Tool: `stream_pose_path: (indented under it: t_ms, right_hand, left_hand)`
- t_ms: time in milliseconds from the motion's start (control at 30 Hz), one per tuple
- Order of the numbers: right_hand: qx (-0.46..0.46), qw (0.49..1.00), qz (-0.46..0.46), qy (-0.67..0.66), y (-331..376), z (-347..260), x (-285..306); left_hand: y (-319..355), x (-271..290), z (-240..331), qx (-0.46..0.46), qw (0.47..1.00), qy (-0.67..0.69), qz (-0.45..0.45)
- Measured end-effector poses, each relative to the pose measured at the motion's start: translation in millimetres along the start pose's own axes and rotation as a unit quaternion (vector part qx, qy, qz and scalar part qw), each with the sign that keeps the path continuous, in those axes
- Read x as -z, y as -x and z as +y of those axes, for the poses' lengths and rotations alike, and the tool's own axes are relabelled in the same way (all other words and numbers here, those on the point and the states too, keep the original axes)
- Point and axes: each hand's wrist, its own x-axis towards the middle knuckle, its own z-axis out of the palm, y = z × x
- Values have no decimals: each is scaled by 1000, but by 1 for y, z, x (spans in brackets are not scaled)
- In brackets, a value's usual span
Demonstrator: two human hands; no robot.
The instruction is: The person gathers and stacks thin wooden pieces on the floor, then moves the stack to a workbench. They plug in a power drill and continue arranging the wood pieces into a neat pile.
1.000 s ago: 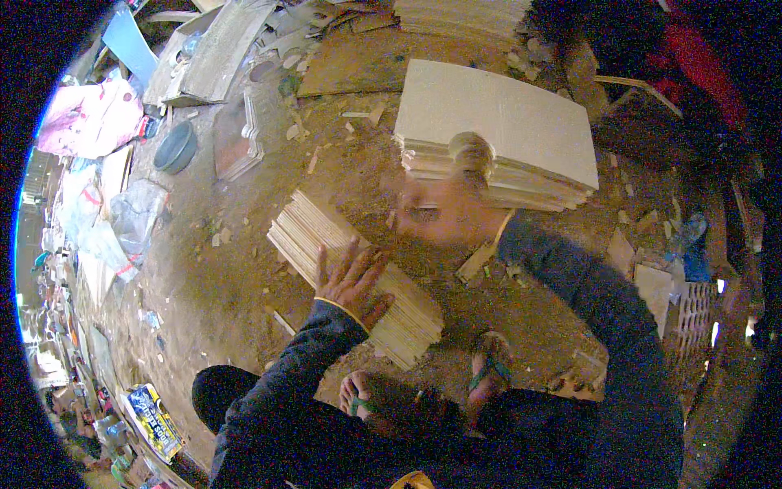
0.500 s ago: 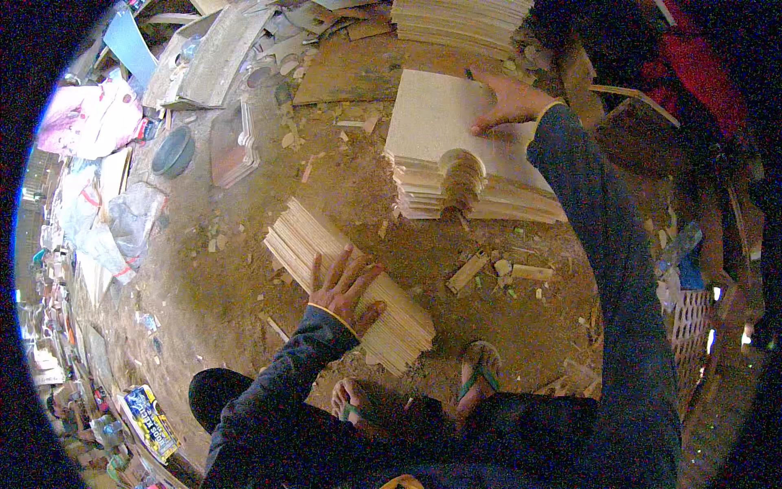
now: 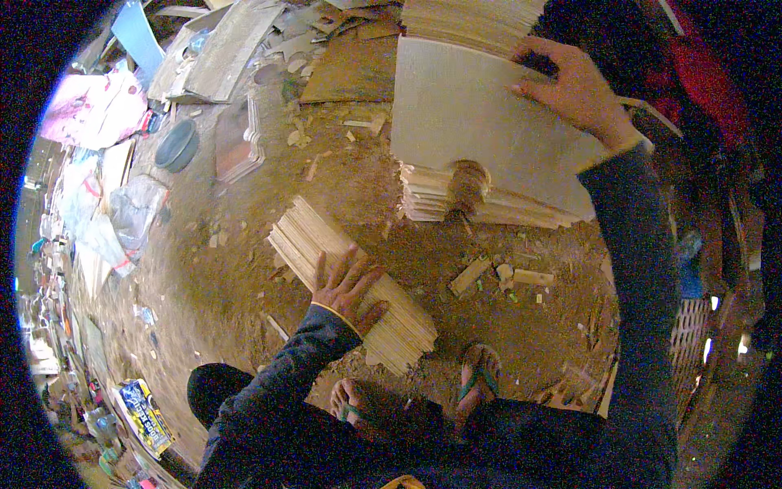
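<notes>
My left hand (image 3: 346, 289) lies with spread fingers on a slanting stack of narrow thin wooden boards (image 3: 395, 326), in front of my feet. Farther off and to the right, my right hand (image 3: 574, 90) is by the far right part of a pale thin wooden sheet (image 3: 464, 102). Its fingers are curved, thumb apart from them, and nothing shows between them. The pale sheet tops a pile of sheets (image 3: 423, 191) whose near edges have a rounded notch (image 3: 470, 183).
Another stack of sheets (image 3: 472, 20) stands behind the pale one. Wood scraps (image 3: 533, 277) litter the dirt floor. A dark bowl (image 3: 177, 145), stacked shaped boards (image 3: 243, 147) and plastic bags (image 3: 134, 213) lie to the left. A lattice crate (image 3: 691, 338) stands at right.
My right hand has moved away and to the right over the pale sheet, and its fingers have curled more. More pale surface shows, reaching the far stack. My left hand stays put.
</notes>
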Motion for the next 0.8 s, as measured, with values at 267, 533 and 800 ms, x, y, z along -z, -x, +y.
stream_pose_path:
  t_ms: [267, 533, 800]
  right_hand:
    - [24, 993, -114, -9, 58, -140, 12]
    - [58, 995, -49, -65, 83, -176, -21]
    - [23, 991, -104, -85, 92, -187, -43]
  left_hand:
    - [5, -7, -3, 13, 998, 55, 25]
    - [7, -14, -9, 10, 1000, 28, 9]
    - [9, -17, -8, 15, 1000, -2, 6]
